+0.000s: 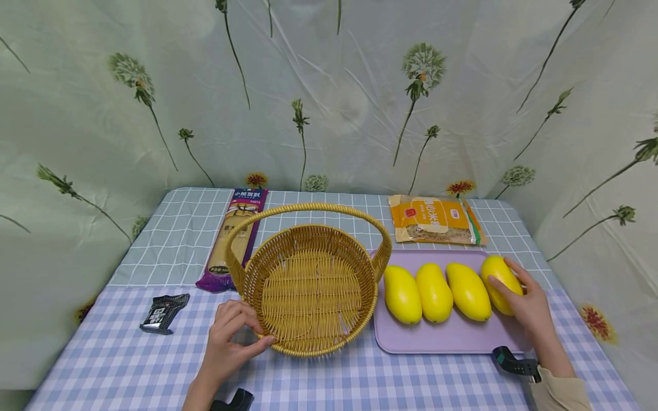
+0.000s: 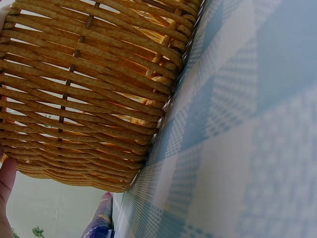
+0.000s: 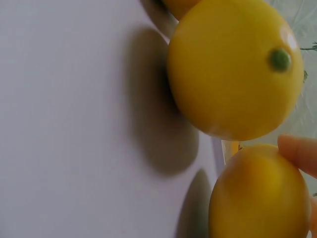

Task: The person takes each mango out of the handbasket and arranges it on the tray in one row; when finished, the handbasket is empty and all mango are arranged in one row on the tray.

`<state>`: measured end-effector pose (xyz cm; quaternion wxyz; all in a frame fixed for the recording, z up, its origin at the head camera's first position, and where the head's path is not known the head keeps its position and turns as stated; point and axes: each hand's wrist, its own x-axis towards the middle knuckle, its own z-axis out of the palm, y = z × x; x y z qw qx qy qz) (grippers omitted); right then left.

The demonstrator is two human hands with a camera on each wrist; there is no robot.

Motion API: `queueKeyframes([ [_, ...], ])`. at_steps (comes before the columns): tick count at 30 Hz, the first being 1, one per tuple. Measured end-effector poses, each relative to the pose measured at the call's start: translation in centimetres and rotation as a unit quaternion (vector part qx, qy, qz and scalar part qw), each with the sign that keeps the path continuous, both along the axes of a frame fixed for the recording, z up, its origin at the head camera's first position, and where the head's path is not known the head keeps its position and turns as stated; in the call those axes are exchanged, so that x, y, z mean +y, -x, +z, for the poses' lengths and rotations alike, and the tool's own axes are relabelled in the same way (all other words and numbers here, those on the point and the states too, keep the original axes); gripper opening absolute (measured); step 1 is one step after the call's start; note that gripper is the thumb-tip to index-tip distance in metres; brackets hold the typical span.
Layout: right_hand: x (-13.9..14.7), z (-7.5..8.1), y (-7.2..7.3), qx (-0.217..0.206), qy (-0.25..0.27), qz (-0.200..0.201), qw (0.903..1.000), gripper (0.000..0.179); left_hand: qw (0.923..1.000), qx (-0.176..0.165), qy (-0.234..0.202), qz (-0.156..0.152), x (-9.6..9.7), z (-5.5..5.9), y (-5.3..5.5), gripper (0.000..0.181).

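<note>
My left hand [image 1: 231,337] grips the front-left rim of a round woven wicker basket [image 1: 313,285] with a tall arched handle. In the left wrist view the basket's woven side fills much of the frame, and only a bit of the hand shows at the edge. On the right, my right hand [image 1: 529,302] holds the rightmost yellow mango [image 1: 494,268] between thumb and fingers. Several mangoes lie in a row on a light purple tray [image 1: 432,342]. In the right wrist view, the held mango [image 3: 260,198] sits close to a neighbouring mango [image 3: 233,69] with a green spot at its tip.
A purple pasta packet [image 1: 233,234] lies behind the basket on the left. Nearer the front left is a small black packet [image 1: 163,314]. An orange bag of grain [image 1: 434,220] lies behind the tray. A floral curtain [image 1: 329,103] hangs behind the checked tablecloth [image 1: 319,382].
</note>
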<state>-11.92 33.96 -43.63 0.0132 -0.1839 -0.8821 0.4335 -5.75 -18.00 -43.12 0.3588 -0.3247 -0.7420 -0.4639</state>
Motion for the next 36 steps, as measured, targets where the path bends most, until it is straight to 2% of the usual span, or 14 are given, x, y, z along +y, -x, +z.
queueKeyframes([
  [7,0.05,-0.19,-0.05,0.000,0.010,0.000,1.0000,0.075,1.0000,-0.001,0.000,-0.001,0.00,0.04,0.00,0.033],
  [25,-0.15,-0.47,-0.08,-0.005,-0.035,0.018,0.9992,0.074,1.0000,0.005,0.002,0.002,0.04,-0.07,-0.03,0.033],
  [36,-0.03,-0.69,0.02,-0.002,-0.030,0.018,0.9994,0.075,1.0000,0.007,0.001,0.000,0.05,-0.07,0.01,0.032],
])
